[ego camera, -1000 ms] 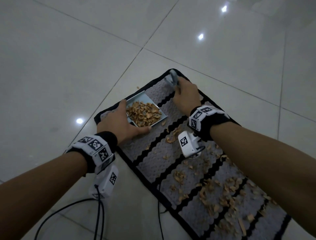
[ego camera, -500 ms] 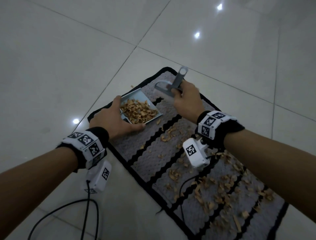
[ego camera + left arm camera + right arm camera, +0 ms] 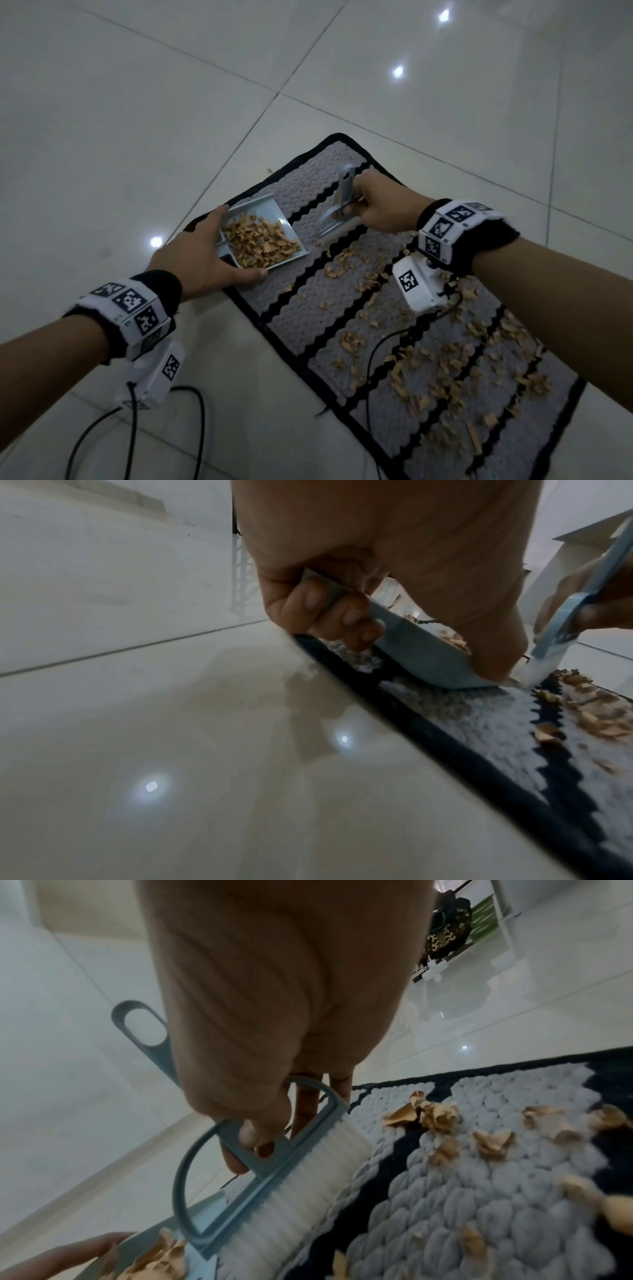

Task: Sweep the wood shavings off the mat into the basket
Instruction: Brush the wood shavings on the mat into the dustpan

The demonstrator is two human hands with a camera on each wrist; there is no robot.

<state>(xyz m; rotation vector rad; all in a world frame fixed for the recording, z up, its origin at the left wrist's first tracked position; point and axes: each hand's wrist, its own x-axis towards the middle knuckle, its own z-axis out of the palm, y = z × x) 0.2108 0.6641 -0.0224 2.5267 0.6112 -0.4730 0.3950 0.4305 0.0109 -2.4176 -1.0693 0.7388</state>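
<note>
A grey mat [image 3: 308, 308] with black zigzag stripes lies on the floor, with wood shavings [image 3: 445, 359] strewn over its near half. A light blue dustpan [image 3: 284, 224] holding a heap of shavings sits on the mat's far left part. My left hand [image 3: 236, 246] grips its back edge, fingers curled under the rim [image 3: 329, 607]. My right hand [image 3: 358, 205] pinches the handle of a small blue brush [image 3: 337, 219]. Its white bristles [image 3: 308, 1185] rest on the mat just right of the dustpan's open lip. Loose shavings [image 3: 438, 1112] lie right of the bristles.
Glossy white floor tiles [image 3: 171, 102] surround the mat. Black cables run from the wrist cameras over the floor [image 3: 137, 428] and across the mat [image 3: 371, 359]. A dark patterned object [image 3: 445, 928] stands far off by a white shelf.
My right hand has brought the brush back from the mat's far corner, lifted it, and set its bristles down beside the dustpan. The left hand keeps its hold on the dustpan.
</note>
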